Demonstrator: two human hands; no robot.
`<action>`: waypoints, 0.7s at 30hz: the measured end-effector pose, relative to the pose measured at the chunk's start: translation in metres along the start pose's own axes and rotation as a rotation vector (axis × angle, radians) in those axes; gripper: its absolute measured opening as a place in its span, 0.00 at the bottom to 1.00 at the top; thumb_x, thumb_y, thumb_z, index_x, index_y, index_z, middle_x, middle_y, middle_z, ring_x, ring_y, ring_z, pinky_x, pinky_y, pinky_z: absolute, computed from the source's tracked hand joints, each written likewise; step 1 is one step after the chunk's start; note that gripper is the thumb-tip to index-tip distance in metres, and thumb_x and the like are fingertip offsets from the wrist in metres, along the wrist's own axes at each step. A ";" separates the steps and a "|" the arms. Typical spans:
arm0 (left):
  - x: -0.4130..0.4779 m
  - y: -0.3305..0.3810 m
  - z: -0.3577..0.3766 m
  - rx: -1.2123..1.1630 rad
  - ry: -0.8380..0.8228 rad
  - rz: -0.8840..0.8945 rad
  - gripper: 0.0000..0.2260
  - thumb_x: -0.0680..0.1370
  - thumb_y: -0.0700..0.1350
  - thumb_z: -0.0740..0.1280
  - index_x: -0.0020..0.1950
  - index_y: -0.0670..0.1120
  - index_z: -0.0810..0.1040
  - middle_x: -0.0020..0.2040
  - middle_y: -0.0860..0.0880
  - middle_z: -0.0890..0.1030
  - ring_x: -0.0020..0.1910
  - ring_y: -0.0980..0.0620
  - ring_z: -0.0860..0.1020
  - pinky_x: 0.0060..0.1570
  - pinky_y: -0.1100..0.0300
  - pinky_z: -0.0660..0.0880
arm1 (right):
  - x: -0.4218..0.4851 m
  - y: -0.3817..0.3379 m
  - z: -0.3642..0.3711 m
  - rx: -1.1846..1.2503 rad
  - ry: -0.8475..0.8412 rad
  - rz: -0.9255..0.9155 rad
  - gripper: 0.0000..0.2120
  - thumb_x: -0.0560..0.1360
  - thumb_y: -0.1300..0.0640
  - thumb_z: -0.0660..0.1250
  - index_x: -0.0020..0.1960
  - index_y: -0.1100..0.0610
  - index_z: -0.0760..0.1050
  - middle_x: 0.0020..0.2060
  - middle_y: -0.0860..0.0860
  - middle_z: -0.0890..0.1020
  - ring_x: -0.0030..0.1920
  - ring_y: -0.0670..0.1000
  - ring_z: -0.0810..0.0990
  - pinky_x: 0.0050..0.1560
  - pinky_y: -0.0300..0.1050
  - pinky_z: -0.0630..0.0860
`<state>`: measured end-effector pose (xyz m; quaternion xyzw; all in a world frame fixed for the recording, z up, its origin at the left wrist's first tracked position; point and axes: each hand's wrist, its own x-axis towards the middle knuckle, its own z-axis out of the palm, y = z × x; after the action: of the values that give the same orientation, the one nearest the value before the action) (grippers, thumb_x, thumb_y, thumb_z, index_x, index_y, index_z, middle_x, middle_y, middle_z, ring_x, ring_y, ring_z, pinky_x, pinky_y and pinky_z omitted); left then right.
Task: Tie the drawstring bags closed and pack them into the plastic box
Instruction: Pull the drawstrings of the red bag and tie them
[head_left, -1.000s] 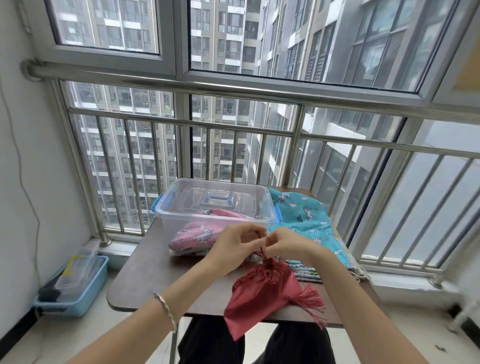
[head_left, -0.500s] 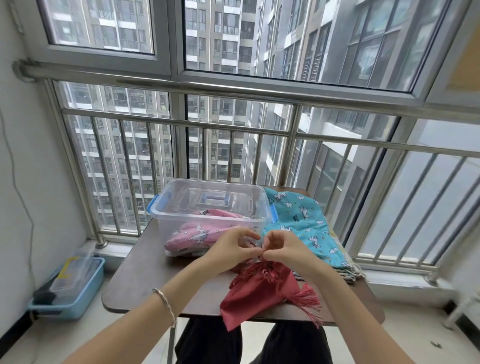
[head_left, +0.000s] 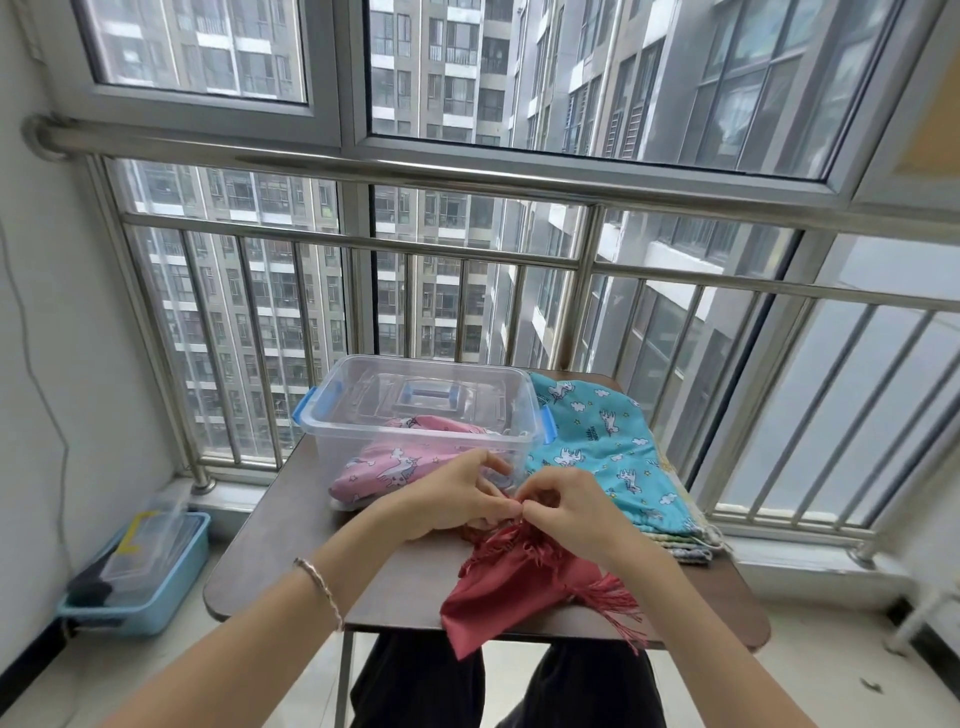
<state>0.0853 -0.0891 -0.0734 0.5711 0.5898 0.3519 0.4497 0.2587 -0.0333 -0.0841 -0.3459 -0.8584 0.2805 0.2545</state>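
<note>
The red drawstring bag (head_left: 506, 590) lies at the 6 o'clock edge of the counter (head_left: 291, 545), with its lower corner hanging past that edge and its gathered mouth pointing toward 12 o'clock. A red fringe (head_left: 618, 605) trails from the bag toward 4 o'clock. The left hand (head_left: 452, 499) and the right hand (head_left: 566, 512) meet directly above the gathered mouth. Both have curled fingers, and thumb and fingertips pinch the red cord at the point where the two hands touch. The left wrist carries a thin bracelet (head_left: 319, 584). The clear plastic box (head_left: 519, 410) stands at 12 o'clock on the counter, just beyond the hands, with blue latches on its short sides and its top open. A pink unicorn-print bag (head_left: 384, 467) lies inside the box against the near wall. A blue handle shows through the clear plastic; which part it belongs to cannot be determined. A blue unicorn-print bag (head_left: 597, 441) lies flat at 2 o'clock, touching the right side of the box, on top of a stack of further fabric pieces (head_left: 680, 545) whose edges show at 3 o'clock. A light blue bin (head_left: 171, 587) sits on the floor at 9 o'clock, well apart from the counter.
</note>
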 end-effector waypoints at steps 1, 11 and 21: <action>-0.001 0.000 0.000 0.048 0.014 0.022 0.18 0.73 0.42 0.74 0.59 0.44 0.73 0.39 0.48 0.82 0.33 0.57 0.78 0.37 0.63 0.76 | 0.000 0.000 0.000 0.048 -0.007 0.039 0.05 0.70 0.59 0.68 0.38 0.54 0.82 0.32 0.49 0.80 0.33 0.42 0.74 0.39 0.39 0.72; -0.008 0.006 0.008 0.492 0.231 0.229 0.06 0.76 0.46 0.69 0.45 0.45 0.84 0.38 0.51 0.82 0.33 0.60 0.76 0.37 0.67 0.72 | 0.003 -0.005 0.005 0.710 -0.021 0.361 0.08 0.69 0.66 0.65 0.35 0.58 0.80 0.30 0.50 0.82 0.34 0.48 0.77 0.40 0.38 0.73; 0.004 -0.006 0.018 -0.194 0.139 -0.042 0.08 0.78 0.41 0.66 0.39 0.45 0.78 0.29 0.50 0.73 0.25 0.58 0.69 0.27 0.68 0.66 | 0.001 0.001 0.006 0.975 0.049 0.293 0.13 0.72 0.74 0.63 0.49 0.58 0.69 0.34 0.56 0.83 0.33 0.52 0.81 0.37 0.44 0.78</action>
<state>0.1000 -0.0877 -0.0856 0.4865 0.5946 0.4367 0.4681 0.2547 -0.0337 -0.0891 -0.3102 -0.5641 0.6728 0.3645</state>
